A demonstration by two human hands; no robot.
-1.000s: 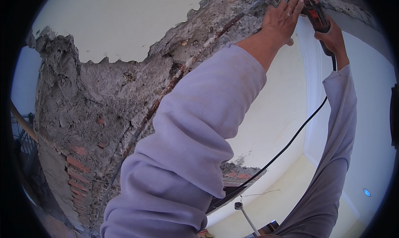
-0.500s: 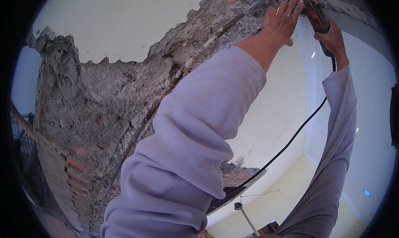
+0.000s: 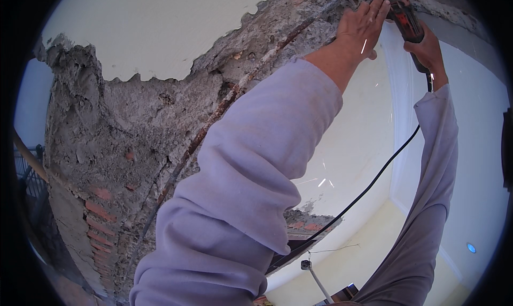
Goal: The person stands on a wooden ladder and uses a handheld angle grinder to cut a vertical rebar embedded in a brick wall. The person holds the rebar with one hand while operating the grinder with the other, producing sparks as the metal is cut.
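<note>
At the top right, an angle grinder [image 3: 407,22] with a dark body and red markings is raised against broken concrete. My right hand [image 3: 427,47] is wrapped round its rear body, where the black cord comes out. Just left of the grinder's head, my left hand [image 3: 360,28] is lifted with its fingers stretched out and the fingertips at the tool's side. Whether it presses on the tool or only rests beside it, I cannot tell. The grinder's disc is mostly out of sight at the upper edge. Bright sparks fly past both arms.
A rusty reinforcing bar [image 3: 219,109] runs diagonally along the rough concrete [image 3: 144,113]. Exposed bricks [image 3: 100,223] show lower left. Cream plaster [image 3: 155,28] has a jagged edge. The black cord [image 3: 368,186] hangs between my arms. A railing [image 3: 33,172] stands far left.
The sparks have shifted, with fresh streaks now below my left hand and near the wall between my arms. Both hands and the grinder stay nearly in place.
</note>
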